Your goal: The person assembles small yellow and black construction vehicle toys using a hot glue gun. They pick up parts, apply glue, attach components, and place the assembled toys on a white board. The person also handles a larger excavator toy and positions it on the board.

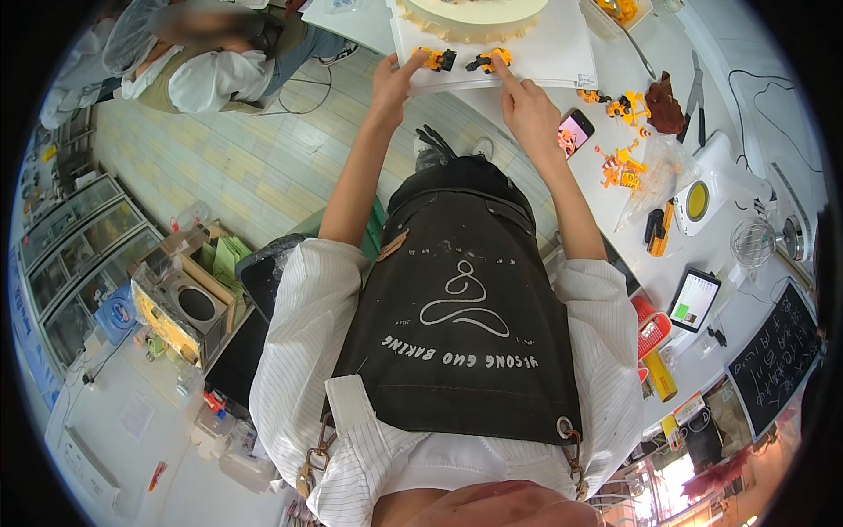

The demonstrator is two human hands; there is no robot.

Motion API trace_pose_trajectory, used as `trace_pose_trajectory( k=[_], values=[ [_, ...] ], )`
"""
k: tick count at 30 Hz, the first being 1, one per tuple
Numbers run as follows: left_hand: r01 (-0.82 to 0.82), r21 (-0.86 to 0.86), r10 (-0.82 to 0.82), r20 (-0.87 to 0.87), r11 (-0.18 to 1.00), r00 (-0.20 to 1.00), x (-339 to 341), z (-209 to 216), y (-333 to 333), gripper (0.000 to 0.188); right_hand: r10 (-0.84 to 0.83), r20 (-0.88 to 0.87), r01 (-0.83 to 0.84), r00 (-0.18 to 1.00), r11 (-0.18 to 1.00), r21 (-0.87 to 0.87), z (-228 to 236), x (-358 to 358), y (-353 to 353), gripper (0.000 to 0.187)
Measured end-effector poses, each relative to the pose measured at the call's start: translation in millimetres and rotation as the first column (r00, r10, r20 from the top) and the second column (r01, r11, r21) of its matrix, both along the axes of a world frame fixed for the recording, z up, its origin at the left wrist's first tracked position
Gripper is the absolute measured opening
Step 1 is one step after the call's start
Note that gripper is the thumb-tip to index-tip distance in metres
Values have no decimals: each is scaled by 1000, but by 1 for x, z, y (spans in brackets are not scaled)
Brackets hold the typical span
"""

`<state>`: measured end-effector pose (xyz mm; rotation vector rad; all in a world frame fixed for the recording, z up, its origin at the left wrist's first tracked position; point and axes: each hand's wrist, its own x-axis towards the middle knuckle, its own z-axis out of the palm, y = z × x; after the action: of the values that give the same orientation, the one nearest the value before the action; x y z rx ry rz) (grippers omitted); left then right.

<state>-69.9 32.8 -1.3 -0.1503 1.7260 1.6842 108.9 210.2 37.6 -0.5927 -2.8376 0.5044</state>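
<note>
From where I stand, two small yellow-and-black toy vehicles sit side by side, slightly apart, on the white board (571, 53), just in front of the pale cake (470, 29). The left grip (395, 88) has its fingertips against the outer end of the left toy vehicle (435, 59); I can't tell whether they are closed around it. The right grip (531, 112) rests an extended index finger on the right toy vehicle (497, 58); whether the other fingers have hold of anything, I can't make out.

As I judge it, both vehicles are already set down on the board and are having their position adjusted. On the desk (615, 70) to the right, more orange toys (629, 107) lie loose, apart from the cake, near a phone (575, 132) and a clear plastic bag (660, 183). Whether those are left to be placed, I can't tell; most of the cake's top is out of view.
</note>
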Motion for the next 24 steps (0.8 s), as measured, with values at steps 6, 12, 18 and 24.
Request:
trace_pose_trajectory(
  k=[6,12,18,24],
  values=[
    [-345,35,344,-215,938,914,42,-13,-30,49,-12,9,12,1000,998,-62,-3,3,2,67],
    [180,-74,-194,-446,981,874,98,25,-37,33,-10,23,12,1000,995,-103,-2,4,3,67],
    [394,32,-367,-302,919,880,108,52,2,64,13,22,-11,1000,994,-113,1,2,4,67],
    [349,143,-313,-224,926,923,110,36,12,82,13,21,-11,1000,992,-129,0,2,4,69]
  ],
)
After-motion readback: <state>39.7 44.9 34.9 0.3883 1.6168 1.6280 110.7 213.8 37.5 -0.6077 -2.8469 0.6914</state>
